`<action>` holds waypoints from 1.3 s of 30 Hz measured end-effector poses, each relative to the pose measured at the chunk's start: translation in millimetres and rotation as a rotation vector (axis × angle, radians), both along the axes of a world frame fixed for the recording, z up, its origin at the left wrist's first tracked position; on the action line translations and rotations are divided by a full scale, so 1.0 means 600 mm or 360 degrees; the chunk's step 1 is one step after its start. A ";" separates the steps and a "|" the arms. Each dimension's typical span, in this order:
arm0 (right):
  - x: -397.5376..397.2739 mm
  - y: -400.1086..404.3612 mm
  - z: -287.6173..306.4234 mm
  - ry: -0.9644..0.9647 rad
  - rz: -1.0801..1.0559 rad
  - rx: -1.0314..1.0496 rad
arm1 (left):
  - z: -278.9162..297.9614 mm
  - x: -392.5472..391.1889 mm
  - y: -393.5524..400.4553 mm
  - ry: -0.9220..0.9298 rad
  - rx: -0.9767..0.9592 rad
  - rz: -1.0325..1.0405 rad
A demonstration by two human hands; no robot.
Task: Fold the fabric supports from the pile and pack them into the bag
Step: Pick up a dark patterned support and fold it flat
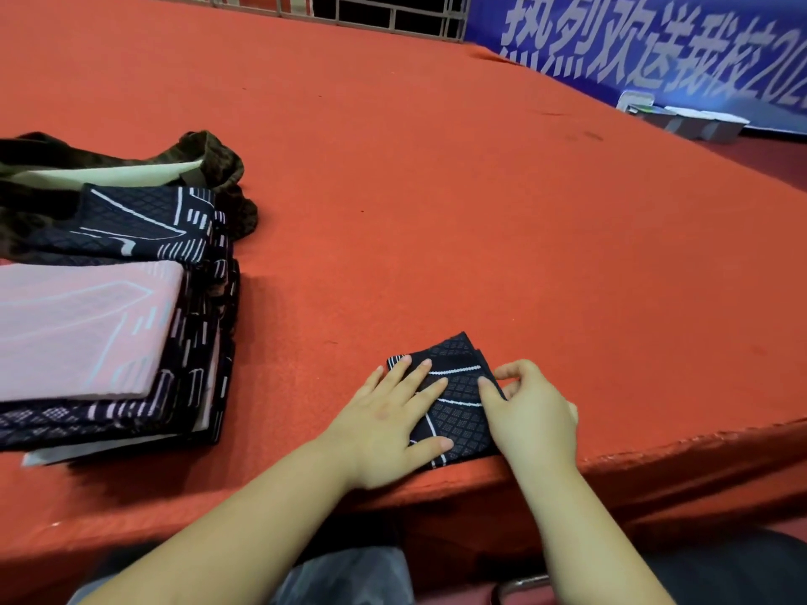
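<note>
Currently left hand (388, 425) lies flat, fingers straight, pressing a folded dark fabric support (454, 408) at near edge of red bench (436, 211). Right hand (530, 412) pinches its right edge with curled fingers. Pile (109, 342) of supports sits far left, beside a dark patterned bag (209, 155).

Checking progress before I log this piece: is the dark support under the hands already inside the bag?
No: the dark folded support lies on the red table near its front edge, under the left hand and right hand.
</note>
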State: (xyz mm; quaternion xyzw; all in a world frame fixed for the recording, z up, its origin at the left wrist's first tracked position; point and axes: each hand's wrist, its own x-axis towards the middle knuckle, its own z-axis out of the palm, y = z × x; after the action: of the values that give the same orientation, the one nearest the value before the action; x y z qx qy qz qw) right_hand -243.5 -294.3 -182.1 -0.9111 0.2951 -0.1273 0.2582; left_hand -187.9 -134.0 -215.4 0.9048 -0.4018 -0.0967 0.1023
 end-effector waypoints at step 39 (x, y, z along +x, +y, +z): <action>0.038 0.195 0.182 -0.0581 0.0369 0.1480 | 0.286 0.055 0.178 -0.0142 -0.1211 0.0692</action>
State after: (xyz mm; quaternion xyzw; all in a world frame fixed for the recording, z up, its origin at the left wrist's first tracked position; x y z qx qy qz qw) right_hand -220.7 -177.3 -72.9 -0.6896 0.1676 -0.1101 0.6959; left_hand -154.9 -27.4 -43.6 0.8696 -0.2132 0.1211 0.4286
